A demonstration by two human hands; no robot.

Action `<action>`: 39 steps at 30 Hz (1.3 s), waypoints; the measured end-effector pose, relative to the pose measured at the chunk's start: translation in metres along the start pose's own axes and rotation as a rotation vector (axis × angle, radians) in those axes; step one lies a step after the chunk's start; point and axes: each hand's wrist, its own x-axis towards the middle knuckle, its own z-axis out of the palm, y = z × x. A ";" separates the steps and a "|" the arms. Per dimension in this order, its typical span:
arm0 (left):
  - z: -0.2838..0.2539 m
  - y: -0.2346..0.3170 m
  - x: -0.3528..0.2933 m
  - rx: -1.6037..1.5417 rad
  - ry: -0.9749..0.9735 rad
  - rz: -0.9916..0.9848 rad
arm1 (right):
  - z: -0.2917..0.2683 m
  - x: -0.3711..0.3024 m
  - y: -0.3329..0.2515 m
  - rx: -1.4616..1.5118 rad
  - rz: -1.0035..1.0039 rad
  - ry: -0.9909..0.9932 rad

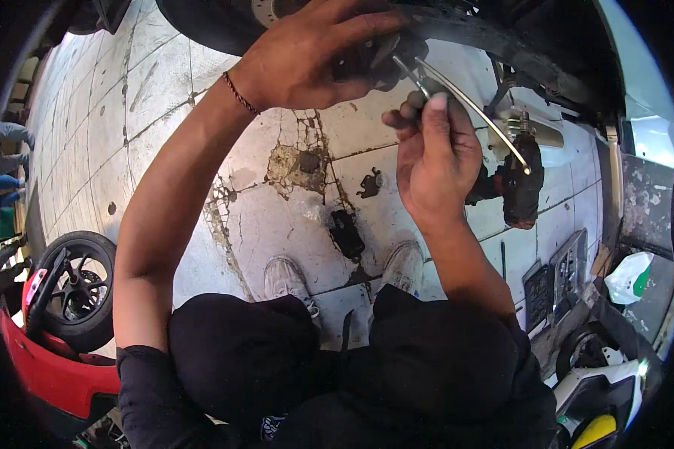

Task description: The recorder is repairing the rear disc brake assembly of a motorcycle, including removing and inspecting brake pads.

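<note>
At the top, my left hand (314, 60) is closed around a dark, greasy mechanical part (386, 63) below the vehicle's dark underside (494, 45). The fingers cover much of that part, so its kind is unclear. Just right of it, my right hand (442, 153) pinches a short, thin metal rod (412, 75) between thumb and fingers, its upper end against the dark part. A longer, slightly curved metal rod (479, 112) slants down to the right past this hand. Whether the two rods are joined, I cannot tell.
On the tiled floor lies a red and black impact wrench (520, 183). A small dark piece (370, 182) and a black object (346, 233) lie ahead of my shoes. Tool trays (569, 273) are at right, a red motorcycle body (52, 374) and wheel (79, 292) at left.
</note>
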 end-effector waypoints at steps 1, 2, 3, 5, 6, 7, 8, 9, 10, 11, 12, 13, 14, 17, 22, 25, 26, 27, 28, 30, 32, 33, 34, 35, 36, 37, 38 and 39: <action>0.004 0.001 -0.002 -0.001 -0.009 0.005 | 0.002 0.001 0.004 -0.037 -0.054 0.000; 0.011 0.001 -0.006 -0.003 0.025 -0.033 | 0.001 0.002 0.006 -0.031 -0.058 0.008; 0.017 0.003 -0.006 -0.007 0.063 -0.068 | -0.001 0.003 0.008 -0.182 -0.078 0.045; 0.026 0.008 -0.009 0.049 0.080 -0.040 | -0.001 0.001 0.007 -0.334 -0.103 0.089; 0.031 0.011 -0.009 0.107 0.101 -0.023 | 0.001 -0.004 0.005 -0.332 -0.102 0.124; 0.035 0.012 -0.008 0.092 0.090 -0.021 | 0.001 -0.008 0.004 -0.330 -0.101 0.159; 0.037 0.012 -0.008 0.088 0.090 -0.017 | -0.002 -0.009 0.001 -0.332 -0.103 0.163; 0.038 0.014 -0.008 0.105 0.092 -0.066 | -0.006 -0.011 -0.002 -0.433 -0.165 0.158; 0.040 0.016 -0.009 0.122 0.094 -0.114 | -0.010 -0.011 -0.005 -0.534 -0.226 0.151; 0.042 0.019 -0.008 0.116 0.093 -0.111 | -0.012 -0.011 -0.006 -0.502 -0.292 0.164; 0.042 0.022 -0.006 0.065 0.086 -0.177 | -0.018 -0.007 -0.008 -0.505 -0.297 0.171; 0.043 0.026 -0.004 0.015 0.078 -0.243 | -0.028 -0.001 -0.010 -0.749 -0.600 0.082; 0.043 0.028 -0.001 0.010 0.079 -0.236 | -0.037 0.006 -0.014 -0.989 -0.903 -0.016; 0.044 0.036 0.005 -0.031 0.158 -0.283 | -0.042 0.015 -0.021 -1.120 -1.039 -0.057; 0.059 0.035 0.011 0.090 0.234 -0.261 | -0.038 0.016 -0.025 -1.136 -0.983 -0.093; 0.062 0.032 0.009 0.121 0.242 -0.231 | -0.038 0.016 -0.021 -1.144 -0.948 0.042; 0.062 0.032 0.009 0.121 0.240 -0.229 | -0.037 0.016 -0.021 -1.131 -0.950 0.041; 0.062 0.032 0.009 0.112 0.231 -0.236 | -0.036 0.016 -0.020 -1.119 -0.952 0.041; 0.061 0.032 0.009 0.103 0.221 -0.242 | -0.037 0.017 -0.019 -1.118 -0.951 0.045; 0.062 0.030 0.008 0.116 0.216 -0.231 | -0.038 0.020 -0.017 -1.135 -0.988 -0.063; 0.061 0.028 0.005 0.131 0.212 -0.223 | -0.033 0.019 -0.021 -1.155 -0.950 -0.059; 0.062 0.027 0.005 0.139 0.203 -0.216 | -0.033 0.018 -0.023 -1.184 -0.914 -0.056; 0.062 0.027 0.004 0.147 0.195 -0.209 | -0.035 0.020 -0.018 -1.185 -0.914 -0.055; 0.062 0.027 0.005 0.146 0.196 -0.209 | -0.038 0.023 -0.006 -1.050 -0.924 -0.006; 0.062 0.026 0.004 0.140 0.194 -0.206 | -0.038 0.026 0.001 -0.910 -0.929 0.041; 0.061 0.025 0.003 0.134 0.192 -0.204 | -0.039 0.028 0.001 -0.908 -0.927 0.040; 0.061 0.025 0.003 0.136 0.191 -0.206 | -0.039 0.029 -0.001 -1.016 -0.962 0.023; 0.061 0.025 0.003 0.130 0.184 -0.208 | -0.038 0.031 -0.002 -1.125 -0.998 0.006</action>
